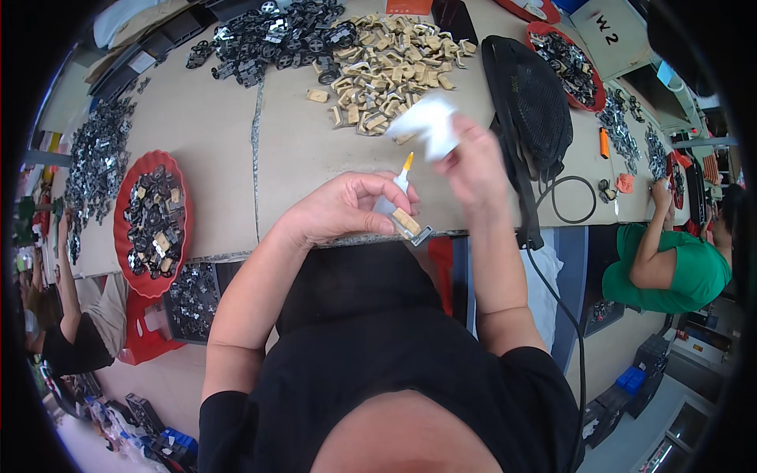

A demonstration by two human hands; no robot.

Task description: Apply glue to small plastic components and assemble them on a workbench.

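My left hand (347,206) is closed around a small white squeeze bottle (402,181) with a yellow tip pointing up. The same hand pinches a small tan block in a metal clip (408,224) near the table's front edge. My right hand (477,162), smeared by motion, grips a crumpled white tissue (430,126) above the table, to the right of the bottle. Beyond both hands lies a heap of tan blocks with metal clips (394,67). A pile of black wheeled parts (276,39) touches that heap on its left.
A red scalloped tray (121,213) of mixed parts sits at left, beside loose metal pieces (98,150). At right lie a black mesh bag (530,98) and a cable (582,315). Another red tray (599,101) stands farther right, near a person in green (670,268).
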